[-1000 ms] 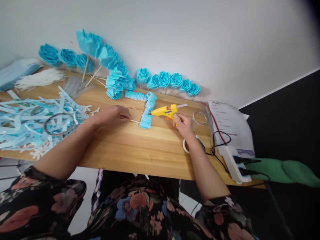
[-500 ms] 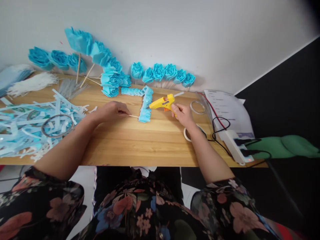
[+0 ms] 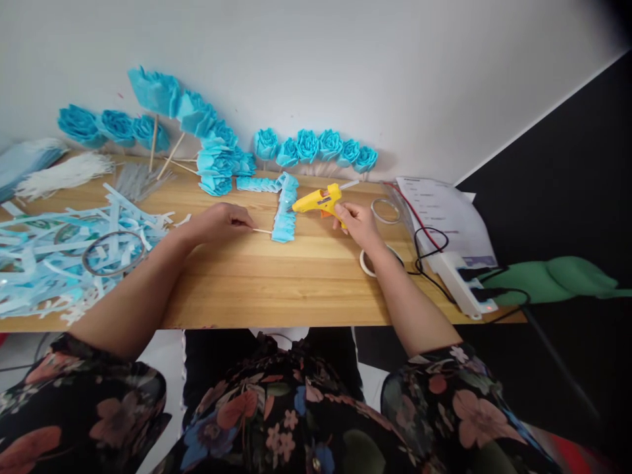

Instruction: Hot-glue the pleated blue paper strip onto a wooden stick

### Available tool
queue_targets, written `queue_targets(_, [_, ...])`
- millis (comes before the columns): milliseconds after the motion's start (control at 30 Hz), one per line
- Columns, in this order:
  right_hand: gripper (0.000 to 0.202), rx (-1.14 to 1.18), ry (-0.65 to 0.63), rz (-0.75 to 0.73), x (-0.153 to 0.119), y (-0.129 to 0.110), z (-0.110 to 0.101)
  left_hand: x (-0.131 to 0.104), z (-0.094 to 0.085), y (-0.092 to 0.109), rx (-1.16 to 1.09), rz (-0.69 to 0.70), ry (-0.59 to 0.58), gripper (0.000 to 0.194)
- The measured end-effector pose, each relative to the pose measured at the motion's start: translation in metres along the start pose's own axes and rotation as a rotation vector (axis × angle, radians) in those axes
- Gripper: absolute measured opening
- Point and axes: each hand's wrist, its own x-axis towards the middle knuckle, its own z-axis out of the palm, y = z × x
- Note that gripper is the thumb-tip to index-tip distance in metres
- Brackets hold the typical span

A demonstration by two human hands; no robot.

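My left hand (image 3: 227,220) is closed around a thin wooden stick (image 3: 263,231), whose far end meets the near end of a pleated blue crepe paper strip (image 3: 285,214). That strip lies on the table and bends left at its far end. In my right hand (image 3: 358,224) is a yellow hot glue gun (image 3: 318,199), its nozzle pointing left at the strip's right edge. Whether the nozzle touches the paper I cannot tell. A clear glue stick (image 3: 349,185) pokes out of the gun's back.
Blue paper roses (image 3: 307,146) line the wall. Paper scraps (image 3: 44,253) cover the table's left side. On the right are a tape roll (image 3: 368,263), a clear ring of tape (image 3: 386,211), a power strip (image 3: 461,286) with cables, and printed sheets (image 3: 444,220).
The whole view has shifted slightly. Both hands keep their holds on the stick and the glue gun, with hardly any movement relative to the paper strip.
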Motion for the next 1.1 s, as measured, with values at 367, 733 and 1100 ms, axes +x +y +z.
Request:
queue_targets(367, [0.071, 0.0, 0.005, -0.025, 0.001, -0.01, 0.0, 0.001, 0.001, -0.004, 0.005, -0.004, 0.004, 0.039])
queue_targets(733, [0.061, -0.023, 0.023, -0.018, 0.002, -0.007, -0.004, 0.001, 0.001, 0.0, 0.033, -0.015, 0.023, 0.035])
queue_targets(1100, [0.062, -0.101, 0.023, -0.044, 0.005, 0.001, 0.002, 0.002, 0.002, -0.002, 0.038, -0.012, 0.034, 0.032])
